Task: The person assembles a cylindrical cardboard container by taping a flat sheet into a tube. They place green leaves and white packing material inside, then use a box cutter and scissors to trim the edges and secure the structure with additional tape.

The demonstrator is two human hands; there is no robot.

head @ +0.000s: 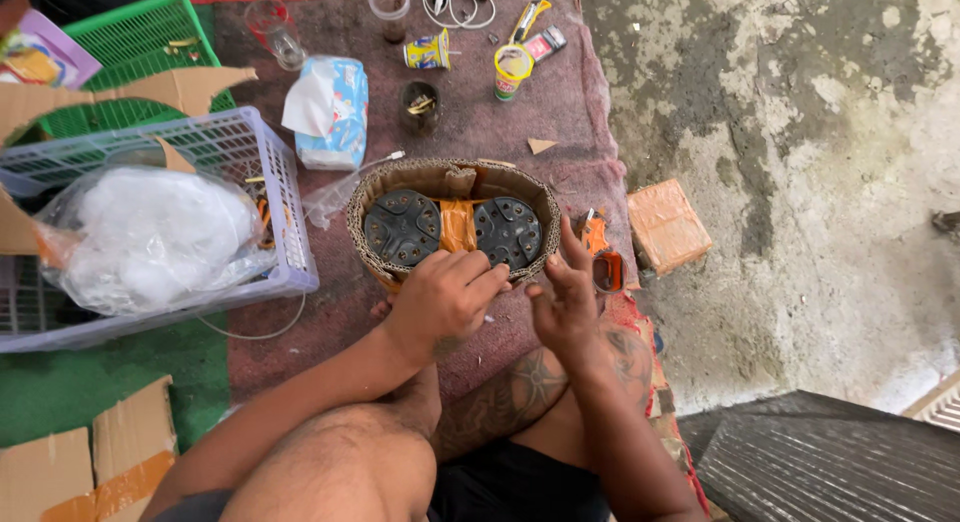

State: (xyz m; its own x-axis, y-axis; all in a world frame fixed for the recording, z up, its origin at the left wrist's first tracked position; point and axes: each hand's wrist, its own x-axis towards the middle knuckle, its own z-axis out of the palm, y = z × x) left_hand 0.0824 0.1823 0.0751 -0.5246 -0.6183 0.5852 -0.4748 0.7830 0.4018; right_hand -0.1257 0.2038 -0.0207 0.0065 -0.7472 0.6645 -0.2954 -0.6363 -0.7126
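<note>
An oval ring of corrugated cardboard (372,197) lies on the cloth mat in front of me. Inside it sit two round dark grey discs (401,228) joined by a strip of orange tape (458,225). My left hand (445,294) is curled at the ring's near edge with fingers closed, and what it pinches is hidden. My right hand (563,294) hovers by the ring's right near edge with its fingers spread and nothing in them.
A lilac plastic basket (285,197) with a clear bag of white stuffing (150,237) stands at left, a green basket (135,42) behind it. A tissue pack (335,112), cups (512,72), tools and an orange-taped block (667,225) lie around. Bare concrete at right.
</note>
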